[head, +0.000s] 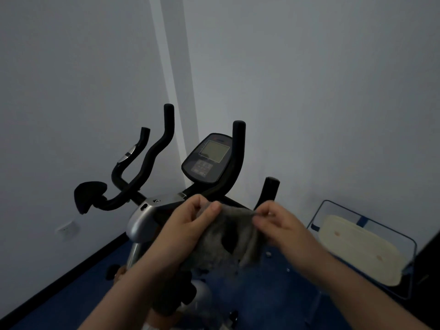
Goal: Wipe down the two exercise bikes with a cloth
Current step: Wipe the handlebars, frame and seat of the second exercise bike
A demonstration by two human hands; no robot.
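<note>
Above bike (152, 210), cloth (228, 236) between hands.

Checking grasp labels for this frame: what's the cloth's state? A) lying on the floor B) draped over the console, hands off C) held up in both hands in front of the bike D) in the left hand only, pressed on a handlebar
C: the left hand and right hand each pinch a top edge of the grey cloth, which hangs between them, below the console.

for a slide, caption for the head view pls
Both hands spread a grey cloth before an exercise bike.
</note>
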